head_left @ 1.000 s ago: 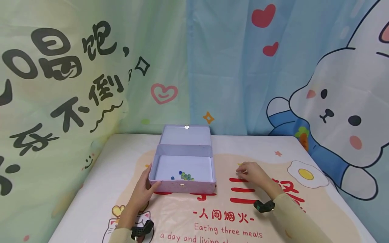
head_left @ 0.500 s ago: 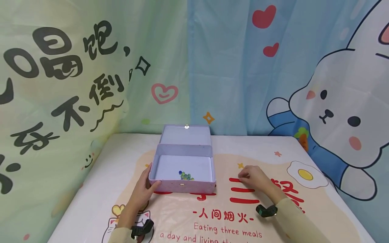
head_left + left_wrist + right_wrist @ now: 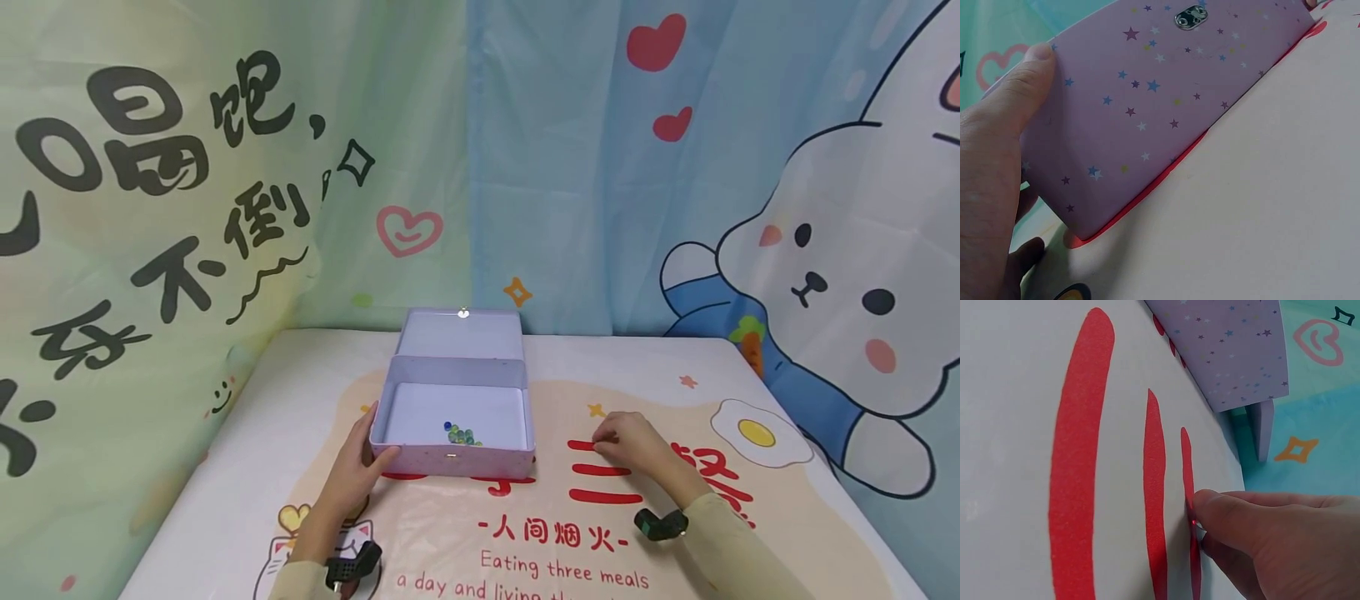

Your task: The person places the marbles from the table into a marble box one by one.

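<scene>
A lilac hinged box point(image 3: 453, 461) stands on the table with its lid thrown back. Star prints cover its front wall. Several blue, green and yellow-green glass beads point(image 3: 462, 435) lie on its floor near that wall, partly hidden by it. My left hand point(image 3: 352, 467) grips the box's left front corner, thumb point(image 3: 1034, 65) on the front wall and fingers along the side. To the right of the box, my right hand point(image 3: 628, 439) is low over the red strokes on the cloth. In the right wrist view its thumb and fingers pinch a tiny glinting clear bead point(image 3: 1197, 524).
The raised lid point(image 3: 459, 335) leans toward the curtain point(image 3: 555, 208) behind the table. A printed cloth point(image 3: 555, 533) with red lettering and a fried-egg picture covers the tabletop. Both wrists carry black cameras.
My right hand has drawn slightly back toward me and right. A blue bead that lay apart at the left inside the box is out of sight there. My left hand stays on the box.
</scene>
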Demonstrator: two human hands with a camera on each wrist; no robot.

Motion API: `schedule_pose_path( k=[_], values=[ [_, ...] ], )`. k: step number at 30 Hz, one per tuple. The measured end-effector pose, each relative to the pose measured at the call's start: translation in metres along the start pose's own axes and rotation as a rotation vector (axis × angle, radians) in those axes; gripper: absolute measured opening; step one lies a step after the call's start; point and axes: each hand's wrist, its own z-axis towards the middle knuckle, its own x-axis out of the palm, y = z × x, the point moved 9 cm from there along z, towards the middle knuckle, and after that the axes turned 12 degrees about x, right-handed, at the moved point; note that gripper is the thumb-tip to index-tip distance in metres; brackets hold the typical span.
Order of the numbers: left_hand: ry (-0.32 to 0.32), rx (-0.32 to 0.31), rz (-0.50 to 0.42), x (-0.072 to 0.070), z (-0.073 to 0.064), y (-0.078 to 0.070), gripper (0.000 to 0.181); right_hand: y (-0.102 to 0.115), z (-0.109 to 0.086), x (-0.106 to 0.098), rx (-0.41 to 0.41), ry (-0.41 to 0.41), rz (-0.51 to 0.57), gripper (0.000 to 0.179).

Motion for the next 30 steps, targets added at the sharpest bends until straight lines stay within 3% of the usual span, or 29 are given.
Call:
schedule_pose_path(
  k=[5,12,19,30],
  values=[
    [-0.002,0.003,-0.019,-0.001,0.000,-0.007,0.083,0.000,0.003,-0.001,0.004,-0.005,0.019,0.016],
    [-0.003,0.000,0.000,0.000,0.001,0.002,0.085,0.010,0.004,-0.004,-0.033,-0.031,0.004,0.018],
    [-0.001,0.003,0.002,0.000,0.001,0.002,0.085,0.020,0.005,-0.008,-0.062,-0.052,0.016,0.018],
    [0.007,-0.015,0.030,0.001,0.000,0.002,0.085,0.056,-0.002,-0.027,-0.119,-0.041,0.048,0.016]
  ],
)
